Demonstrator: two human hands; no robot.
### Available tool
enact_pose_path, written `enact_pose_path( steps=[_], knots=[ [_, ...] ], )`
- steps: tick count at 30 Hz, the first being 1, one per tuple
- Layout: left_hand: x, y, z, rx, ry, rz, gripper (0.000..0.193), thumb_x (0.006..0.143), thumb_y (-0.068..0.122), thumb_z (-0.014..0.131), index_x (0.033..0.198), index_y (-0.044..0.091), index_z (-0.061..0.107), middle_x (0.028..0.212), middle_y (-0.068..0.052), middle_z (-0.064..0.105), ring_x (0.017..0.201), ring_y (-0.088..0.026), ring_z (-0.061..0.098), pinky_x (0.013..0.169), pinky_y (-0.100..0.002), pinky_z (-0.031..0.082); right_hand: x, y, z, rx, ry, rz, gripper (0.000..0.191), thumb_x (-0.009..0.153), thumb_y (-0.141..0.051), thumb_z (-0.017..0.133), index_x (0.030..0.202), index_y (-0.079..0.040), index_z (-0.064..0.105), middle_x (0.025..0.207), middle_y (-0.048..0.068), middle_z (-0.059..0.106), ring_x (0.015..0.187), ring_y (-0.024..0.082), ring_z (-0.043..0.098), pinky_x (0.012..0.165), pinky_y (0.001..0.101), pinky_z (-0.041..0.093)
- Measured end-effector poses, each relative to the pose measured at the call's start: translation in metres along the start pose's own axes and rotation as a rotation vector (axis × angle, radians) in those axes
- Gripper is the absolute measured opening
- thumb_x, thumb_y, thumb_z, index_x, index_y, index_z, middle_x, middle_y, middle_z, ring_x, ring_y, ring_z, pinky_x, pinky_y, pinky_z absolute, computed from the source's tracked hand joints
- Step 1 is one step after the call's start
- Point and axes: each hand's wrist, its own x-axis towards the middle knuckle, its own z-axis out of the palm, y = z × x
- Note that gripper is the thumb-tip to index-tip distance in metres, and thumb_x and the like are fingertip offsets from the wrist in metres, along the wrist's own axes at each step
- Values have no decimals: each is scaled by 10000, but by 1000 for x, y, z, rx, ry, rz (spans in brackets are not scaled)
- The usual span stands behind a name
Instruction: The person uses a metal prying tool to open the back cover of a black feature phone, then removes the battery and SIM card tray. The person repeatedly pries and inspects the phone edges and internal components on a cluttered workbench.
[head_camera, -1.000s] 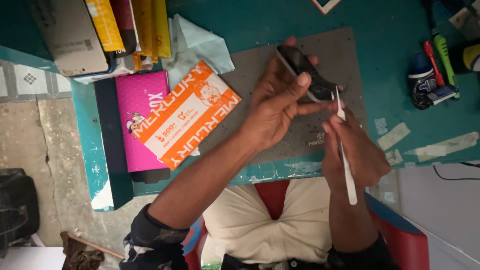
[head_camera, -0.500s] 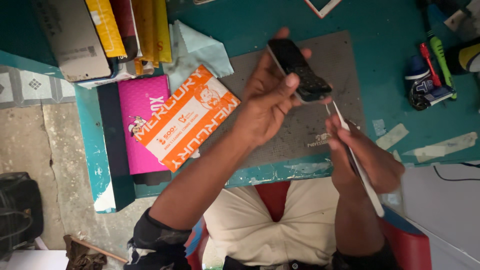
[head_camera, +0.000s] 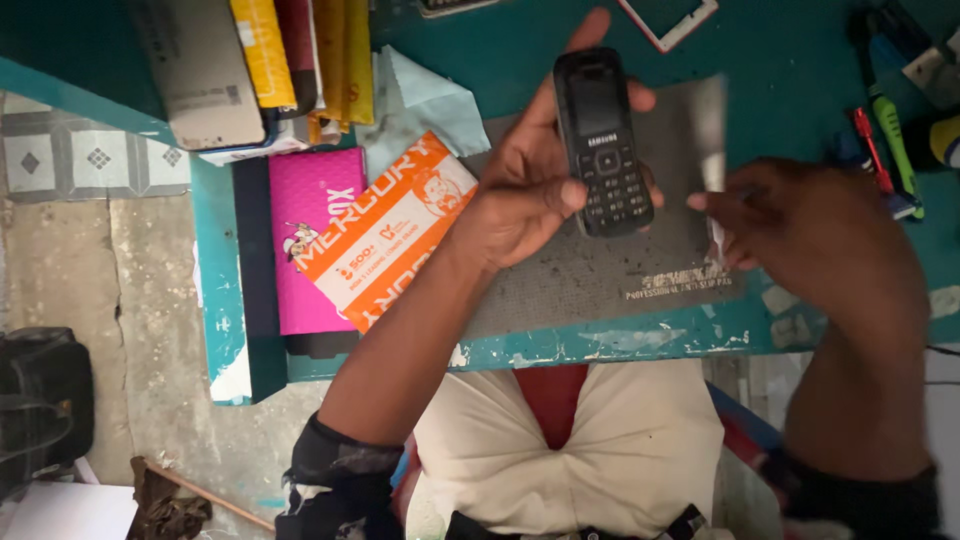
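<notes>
Black keypad phone (head_camera: 602, 140) held up in left hand (head_camera: 535, 190) over grey work mat (head_camera: 600, 270).
Phone is gripped betw. thumb and fingers, keypad facing up. Right hand (head_camera: 810, 250), blurred, is just beside phone w/ fingers pinched on a thin pale tool (head_camera: 716, 235). Orange box (head_camera: 385, 235) lies on desk (head_camera: 780, 60), behind left wrist.

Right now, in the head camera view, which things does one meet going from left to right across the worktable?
Pink box → orange box → left hand → black keypad phone held in it → right hand → red and green tools at the table's right edge.
</notes>
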Motion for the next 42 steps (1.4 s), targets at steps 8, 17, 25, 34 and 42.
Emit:
enact_pose_path(
  steps=[8,17,25,34,42],
  knots=[
    [1,12,0,84,-31,-18,1217,876,-65,852,1695,294,27,1485,-126,535,1150,-372,721,996,-478,573,8,-22,-23,-801,163,-381,281,938,-421,677,877,-179,805,709,0,733,558,154,698,512,288,548],
    [-8,40,-9,324,15,110,1187,848,-213,822,1683,282,139,1467,-109,531,1219,-331,697,1039,-450,612,24,-52,0,673,-134,-447,189,957,-119,700,1039,45,748,860,135,784,705,176,780,544,295,648],
    [-13,33,-16,385,-23,125,1061,916,-249,753,1653,317,240,1444,-95,543,1237,-323,647,1047,-462,579,25,-47,35,1060,-40,-355,140,979,-39,723,1037,88,704,898,181,741,737,195,750,593,313,652],
    [-11,30,-20,317,-52,125,1034,932,-217,744,1655,349,268,1422,-76,566,1226,-336,657,1036,-483,588,23,-40,41,882,125,-676,95,977,-6,783,969,55,711,846,151,738,689,144,733,599,237,608],
    [-11,29,-20,299,-19,116,1051,917,-212,770,1656,314,237,1442,-92,570,1220,-347,665,1030,-476,595,27,-37,38,811,172,-743,99,966,-16,782,962,39,699,882,136,740,669,134,742,543,208,569]
  ],
)
